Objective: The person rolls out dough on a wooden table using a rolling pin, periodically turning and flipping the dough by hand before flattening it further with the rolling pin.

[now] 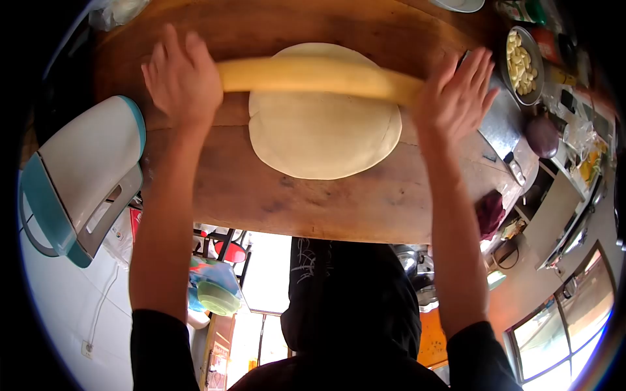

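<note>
A light wooden rolling pin (313,75) lies across the upper part of a flat, roundish sheet of dough (326,140). The dough rests on the brown wooden worktop (225,189). My left hand (184,78) has its palm on the pin's left end, fingers stretched out and spread. At the right end, my right hand (454,94) lies in the same way, its fingers apart and slightly blurred. Both palms hide the pin's tips. Neither hand is wrapped around it.
To the right are a bowl (540,75) of pale, clove-like pieces, a wide metal blade (502,120), a purple eggplant-like vegetable (542,135) and a dark red cloth (490,214). A white and teal plastic item (91,150) stands at the left edge.
</note>
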Available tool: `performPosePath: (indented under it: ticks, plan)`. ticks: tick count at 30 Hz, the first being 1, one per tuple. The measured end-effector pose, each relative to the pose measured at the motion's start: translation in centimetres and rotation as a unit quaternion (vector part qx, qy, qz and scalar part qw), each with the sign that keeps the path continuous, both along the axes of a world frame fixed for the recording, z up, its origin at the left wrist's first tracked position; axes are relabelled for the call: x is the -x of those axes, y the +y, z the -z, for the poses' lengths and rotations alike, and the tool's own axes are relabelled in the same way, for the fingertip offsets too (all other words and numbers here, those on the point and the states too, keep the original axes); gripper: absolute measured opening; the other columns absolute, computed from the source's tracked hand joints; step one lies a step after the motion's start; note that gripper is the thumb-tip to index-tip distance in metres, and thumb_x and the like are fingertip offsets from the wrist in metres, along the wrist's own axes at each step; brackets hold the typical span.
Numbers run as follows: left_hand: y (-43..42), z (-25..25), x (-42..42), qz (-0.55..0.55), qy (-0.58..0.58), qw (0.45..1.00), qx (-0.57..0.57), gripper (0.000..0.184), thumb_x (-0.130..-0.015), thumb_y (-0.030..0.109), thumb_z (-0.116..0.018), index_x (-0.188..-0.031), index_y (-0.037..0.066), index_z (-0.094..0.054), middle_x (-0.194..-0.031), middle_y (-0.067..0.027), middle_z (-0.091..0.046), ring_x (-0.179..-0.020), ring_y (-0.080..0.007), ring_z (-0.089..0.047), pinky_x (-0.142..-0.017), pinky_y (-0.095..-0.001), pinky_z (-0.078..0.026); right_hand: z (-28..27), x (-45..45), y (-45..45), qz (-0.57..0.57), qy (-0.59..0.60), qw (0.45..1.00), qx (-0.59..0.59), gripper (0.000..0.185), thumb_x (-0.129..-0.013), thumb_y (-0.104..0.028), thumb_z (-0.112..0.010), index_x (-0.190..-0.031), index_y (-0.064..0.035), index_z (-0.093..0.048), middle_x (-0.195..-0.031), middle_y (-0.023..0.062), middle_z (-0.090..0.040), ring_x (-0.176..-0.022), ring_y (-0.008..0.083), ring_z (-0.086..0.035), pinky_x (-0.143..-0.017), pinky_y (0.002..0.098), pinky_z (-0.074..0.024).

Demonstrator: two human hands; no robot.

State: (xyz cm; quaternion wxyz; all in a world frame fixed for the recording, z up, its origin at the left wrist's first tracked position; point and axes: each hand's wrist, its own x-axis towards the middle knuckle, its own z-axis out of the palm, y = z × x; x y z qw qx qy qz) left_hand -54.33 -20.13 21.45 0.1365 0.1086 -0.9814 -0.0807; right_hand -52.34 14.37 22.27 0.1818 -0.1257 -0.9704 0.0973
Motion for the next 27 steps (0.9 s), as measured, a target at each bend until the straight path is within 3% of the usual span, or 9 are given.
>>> performPosePath:
  ticks: [4, 7, 10, 12, 15, 16, 18, 21, 27]
  plan:
    - [1.1, -2.0, 4.9, -0.167, -0.116, 0.977, -0.059, 0.063, -0.109, 0.045, -0.035, -0.146, -0.003, -0.052, -0.148, -0.0212, -0.057, -0.141, -0.0395, -0.048, -0.121, -0.0533, -0.031, -0.5, 4.7, -0.2, -0.003, 0.113, 0.991, 0.074, 0.075, -0.108, -0.047, -0.043, -0.156, 0.0098, -0.039, -0.160, 0.0295, -0.043, -0.152, 0.0421, -0.037, -0.127, 0.0582, -0.0212]
    - [0.5, 0.3, -1.4, -0.022, 0.035, 0.998, 0.056, 0.061, -0.110, 0.043, -0.031, -0.140, -0.005, -0.055, -0.149, -0.0239, -0.055, -0.143, -0.0394, -0.046, -0.121, -0.0518, -0.031, 0.7, -2.0, -0.4, 0.022, -0.011, 1.000, -0.006, 0.079, -0.107, -0.051, -0.042, -0.156, 0.0108, -0.037, -0.161, 0.0295, -0.043, -0.153, 0.0419, -0.036, -0.127, 0.0561, -0.0221]
    - [0.6, -1.0, -0.2, 0.004, 0.031, 0.999, -0.023, 0.064, -0.109, 0.046, -0.029, -0.137, -0.005, -0.057, -0.150, -0.0248, -0.054, -0.144, -0.0393, -0.046, -0.120, -0.0524, -0.032, 0.5, -0.9, -0.4, 0.001, -0.014, 0.999, -0.030, 0.078, -0.107, -0.049, -0.043, -0.156, 0.0117, -0.037, -0.161, 0.0299, -0.042, -0.153, 0.0423, -0.036, -0.128, 0.0528, -0.0232]
    - [0.7, -1.3, 6.1, -0.134, -0.061, 0.989, -0.028, 0.064, -0.108, 0.049, -0.035, -0.137, -0.003, -0.057, -0.148, -0.0256, -0.055, -0.143, -0.0396, -0.048, -0.120, -0.0529, -0.033, -0.2, 5.2, -0.2, 0.011, 0.060, 0.997, 0.041, 0.077, -0.107, -0.047, -0.043, -0.156, 0.0122, -0.036, -0.161, 0.0302, -0.041, -0.153, 0.0416, -0.037, -0.128, 0.0506, -0.0239]
    - [-2.3, 1.2, 9.6, -0.088, -0.111, 0.989, 0.029, 0.073, -0.107, 0.054, -0.028, -0.136, -0.006, -0.059, -0.148, -0.0241, -0.056, -0.144, -0.0395, -0.047, -0.121, -0.0526, -0.032, -0.1, 7.7, 1.0, 0.020, 0.032, 0.997, 0.066, 0.083, -0.108, -0.057, -0.031, -0.158, 0.0094, -0.030, -0.166, 0.0272, -0.034, -0.156, 0.0384, -0.031, -0.130, 0.0475, -0.0207]
    - [1.6, -3.8, 6.8, -0.120, -0.236, 0.964, 0.024, 0.067, -0.108, 0.051, -0.035, -0.137, -0.005, -0.057, -0.147, -0.0252, -0.056, -0.142, -0.0391, -0.048, -0.121, -0.0532, -0.032, -0.4, 4.9, -0.2, 0.032, 0.048, 0.998, 0.035, 0.076, -0.107, -0.047, -0.042, -0.155, 0.0123, -0.036, -0.160, 0.0312, -0.042, -0.152, 0.0395, -0.038, -0.129, 0.0500, -0.0233]
    - [-0.6, 0.8, 0.7, -0.052, -0.001, 0.998, 0.038, 0.064, -0.108, 0.048, -0.034, -0.136, -0.005, -0.057, -0.149, -0.0263, -0.054, -0.140, -0.0417, -0.048, -0.122, -0.0540, -0.030, 0.4, -1.4, -0.8, 0.037, -0.018, 0.999, -0.024, 0.075, -0.106, -0.045, -0.045, -0.155, 0.0124, -0.036, -0.159, 0.0316, -0.043, -0.151, 0.0394, -0.041, -0.128, 0.0509, -0.0250]
    - [-2.6, 1.6, -1.1, 0.047, 0.015, 0.994, 0.098, 0.060, -0.110, 0.046, -0.030, -0.136, 0.001, -0.058, -0.149, -0.0216, -0.054, -0.145, -0.0395, -0.043, -0.121, -0.0565, -0.028, 0.2, -1.5, -0.8, 0.015, -0.034, 0.999, -0.036, 0.075, -0.106, -0.044, -0.046, -0.155, 0.0123, -0.036, -0.158, 0.0317, -0.044, -0.150, 0.0403, -0.042, -0.127, 0.0523, -0.0256]
    - [-0.3, 0.0, 1.2, 0.035, 0.011, 0.998, 0.058, 0.058, -0.110, 0.043, -0.036, -0.142, -0.003, -0.053, -0.156, -0.0247, -0.049, -0.145, -0.0438, -0.043, -0.122, -0.0585, -0.029, -0.9, 2.5, -1.4, -0.026, 0.066, 0.997, 0.006, 0.066, -0.105, -0.037, -0.049, -0.154, 0.0076, -0.041, -0.158, 0.0267, -0.047, -0.149, 0.0414, -0.042, -0.127, 0.0536, -0.0244]
